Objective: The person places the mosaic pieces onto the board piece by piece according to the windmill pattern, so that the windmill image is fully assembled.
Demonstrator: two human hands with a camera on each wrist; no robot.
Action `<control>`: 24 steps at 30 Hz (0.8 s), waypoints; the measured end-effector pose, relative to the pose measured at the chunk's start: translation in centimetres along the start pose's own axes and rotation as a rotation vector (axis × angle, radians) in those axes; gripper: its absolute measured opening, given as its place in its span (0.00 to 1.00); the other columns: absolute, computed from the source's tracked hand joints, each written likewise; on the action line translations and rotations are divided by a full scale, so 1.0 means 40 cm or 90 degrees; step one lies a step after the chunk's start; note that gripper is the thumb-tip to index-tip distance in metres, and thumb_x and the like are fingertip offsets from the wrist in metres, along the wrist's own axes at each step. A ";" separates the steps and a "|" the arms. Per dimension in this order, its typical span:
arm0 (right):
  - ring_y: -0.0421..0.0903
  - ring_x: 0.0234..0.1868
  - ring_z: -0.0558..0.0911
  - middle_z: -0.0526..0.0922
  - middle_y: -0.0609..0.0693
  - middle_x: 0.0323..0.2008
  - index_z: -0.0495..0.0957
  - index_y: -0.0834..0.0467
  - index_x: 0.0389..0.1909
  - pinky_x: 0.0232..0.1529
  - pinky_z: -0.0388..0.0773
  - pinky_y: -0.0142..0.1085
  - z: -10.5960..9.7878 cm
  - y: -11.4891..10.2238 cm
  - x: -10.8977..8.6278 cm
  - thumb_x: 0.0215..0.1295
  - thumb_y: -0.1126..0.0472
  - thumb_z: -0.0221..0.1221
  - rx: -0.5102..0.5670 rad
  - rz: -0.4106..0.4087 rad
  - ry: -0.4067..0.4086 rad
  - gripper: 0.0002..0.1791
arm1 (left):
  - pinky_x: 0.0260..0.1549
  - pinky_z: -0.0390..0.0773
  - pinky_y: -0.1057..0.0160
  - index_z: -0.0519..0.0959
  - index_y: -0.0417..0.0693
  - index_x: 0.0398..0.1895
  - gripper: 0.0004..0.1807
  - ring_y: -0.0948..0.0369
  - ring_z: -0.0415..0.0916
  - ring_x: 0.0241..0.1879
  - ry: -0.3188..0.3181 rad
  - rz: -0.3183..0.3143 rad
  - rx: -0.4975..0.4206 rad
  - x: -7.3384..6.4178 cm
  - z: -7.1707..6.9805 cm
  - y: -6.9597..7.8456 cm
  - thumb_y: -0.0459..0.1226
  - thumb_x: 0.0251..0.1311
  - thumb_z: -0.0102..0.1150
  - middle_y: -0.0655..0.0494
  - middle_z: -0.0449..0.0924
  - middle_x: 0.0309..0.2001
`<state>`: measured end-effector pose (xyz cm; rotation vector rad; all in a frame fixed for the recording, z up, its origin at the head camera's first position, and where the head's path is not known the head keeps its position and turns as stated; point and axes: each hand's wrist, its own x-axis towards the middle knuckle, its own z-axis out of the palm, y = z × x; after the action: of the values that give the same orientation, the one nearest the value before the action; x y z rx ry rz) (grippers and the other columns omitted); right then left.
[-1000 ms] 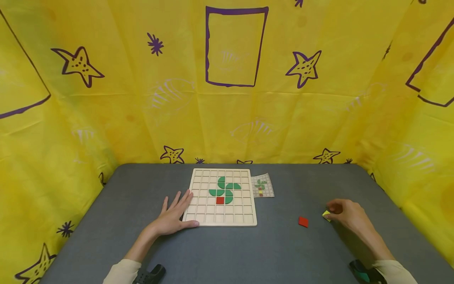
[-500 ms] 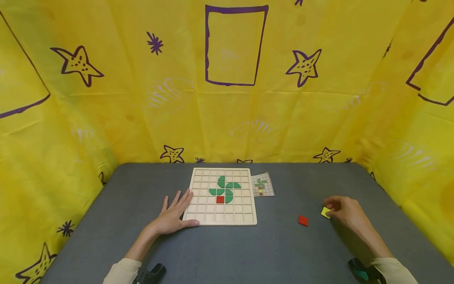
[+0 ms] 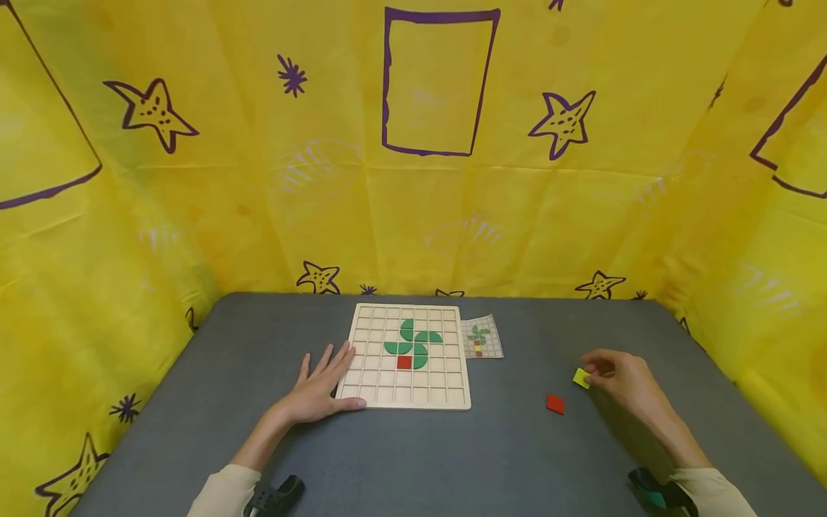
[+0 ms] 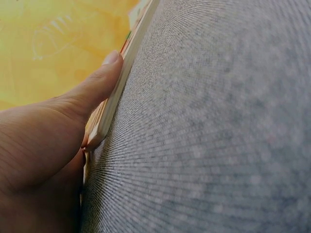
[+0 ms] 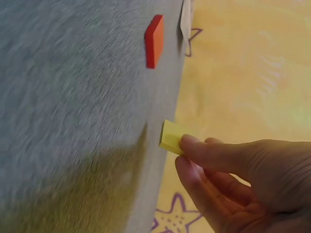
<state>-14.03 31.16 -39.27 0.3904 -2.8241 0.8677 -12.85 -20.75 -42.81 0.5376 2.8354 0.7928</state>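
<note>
My left hand (image 3: 318, 391) rests at the near left corner of a wooden grid board (image 3: 375, 391), fingers spread along its left edge. In the left wrist view the thumb (image 4: 99, 80) lies on the board's near rim. Green rounded pieces (image 3: 420, 353) form a pinwheel on the board, with a red square tile (image 3: 404, 362) just below. Over on the right, my right hand (image 3: 623, 377) pinches a yellow square tile (image 5: 172, 136) between thumb and fingertips. The right wrist view shows this tile raised off the table. A loose red tile (image 3: 555, 403) lies left of that hand.
A pattern card (image 3: 492, 343) lies against the board's right side, printed with a green pinwheel and red and yellow squares. The grey table (image 3: 510, 459) ends at yellow patterned cloth (image 3: 426, 215) at the back and sides.
My right hand has picked the yellow tile up and moved it left and slightly away from me. The left hand stays on the board. The head view has shifted slightly.
</note>
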 end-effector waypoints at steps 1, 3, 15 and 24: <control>0.44 0.30 0.83 0.86 0.52 0.32 0.84 0.66 0.41 0.30 0.80 0.31 0.002 -0.004 0.003 0.53 0.75 0.67 0.000 -0.009 0.006 0.13 | 0.64 0.22 0.32 0.46 0.41 0.78 0.57 0.38 0.31 0.75 0.000 0.000 0.000 0.001 -0.001 0.000 0.61 0.56 0.63 0.43 0.39 0.78; 0.44 0.30 0.83 0.86 0.52 0.32 0.84 0.66 0.41 0.31 0.80 0.31 0.008 -0.016 0.008 0.53 0.75 0.67 0.004 -0.027 0.013 0.13 | 0.64 0.22 0.32 0.46 0.41 0.78 0.57 0.38 0.31 0.75 0.001 -0.002 0.003 0.002 -0.001 0.000 0.61 0.56 0.63 0.43 0.39 0.78; 0.45 0.31 0.83 0.86 0.51 0.33 0.83 0.66 0.41 0.34 0.81 0.34 0.051 -0.092 0.046 0.54 0.75 0.68 0.050 -0.064 -0.010 0.13 | 0.64 0.22 0.32 0.47 0.41 0.78 0.57 0.38 0.31 0.75 0.001 -0.005 0.004 0.006 0.004 -0.002 0.61 0.56 0.63 0.42 0.40 0.78; 0.44 0.32 0.82 0.84 0.48 0.32 0.84 0.64 0.42 0.35 0.82 0.38 0.076 -0.142 0.077 0.54 0.74 0.68 0.055 -0.078 -0.030 0.13 | 0.64 0.23 0.32 0.46 0.41 0.78 0.58 0.38 0.31 0.75 0.002 -0.005 -0.001 0.006 0.003 0.000 0.61 0.56 0.63 0.42 0.39 0.78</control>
<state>-15.53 24.29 -38.07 0.5967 -2.7777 0.9679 -13.06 -20.62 -42.92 0.5243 2.8373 0.7955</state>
